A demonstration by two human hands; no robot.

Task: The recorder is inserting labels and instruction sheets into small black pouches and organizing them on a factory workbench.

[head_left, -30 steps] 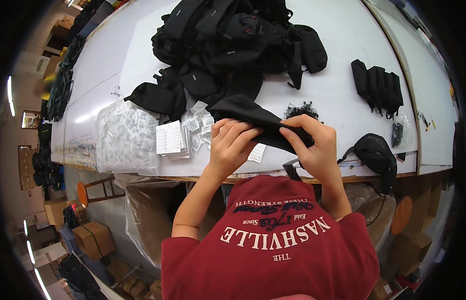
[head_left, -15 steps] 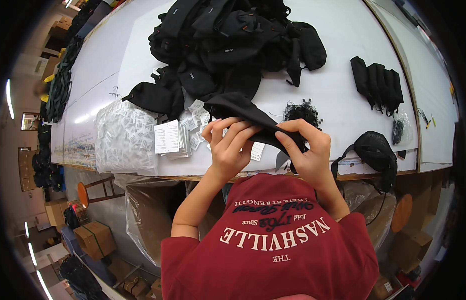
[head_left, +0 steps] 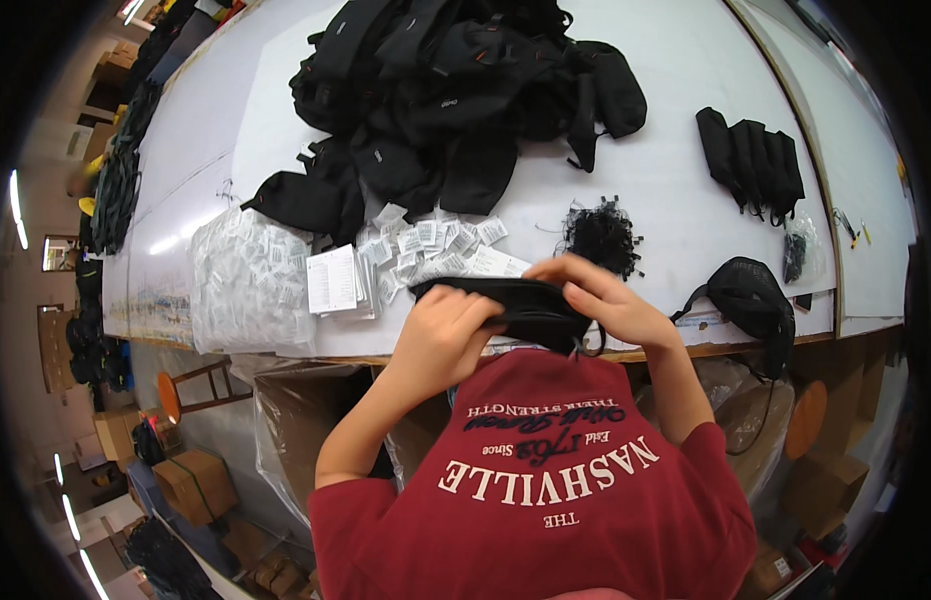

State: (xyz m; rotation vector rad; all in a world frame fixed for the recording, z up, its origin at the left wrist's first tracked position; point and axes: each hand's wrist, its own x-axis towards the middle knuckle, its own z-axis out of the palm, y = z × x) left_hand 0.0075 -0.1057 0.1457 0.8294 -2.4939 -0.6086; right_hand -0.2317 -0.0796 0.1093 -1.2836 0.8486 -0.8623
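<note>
Just over the table's near edge I hold a small black fabric bag [head_left: 536, 312] in both hands. It is tipped toward me, with a dark opening or fold along its upper side. My left hand [head_left: 448, 335] grips its left end, fingers curled over the edge. At the right end my right hand [head_left: 611, 305] pinches the upper edge between thumb and fingers. A thin black loop hangs below the right end. Behind the bag lie loose white printed tags [head_left: 426, 245] and a stack of white printed cards [head_left: 333, 282]. Black tag cords [head_left: 601, 238] are heaped farther right.
A large pile of black bags [head_left: 436, 90] covers the table's far middle. Left stands a clear plastic sack of tags [head_left: 251, 280]. To the right are several black pouches [head_left: 751, 165] and a black strapped bag [head_left: 744, 297] over the edge. Plastic-lined cartons [head_left: 306, 420] stand below.
Both hands have lowered the black bag toward me and turned it, so its opening or fold now shows. More of the white tags behind it has come into view.
</note>
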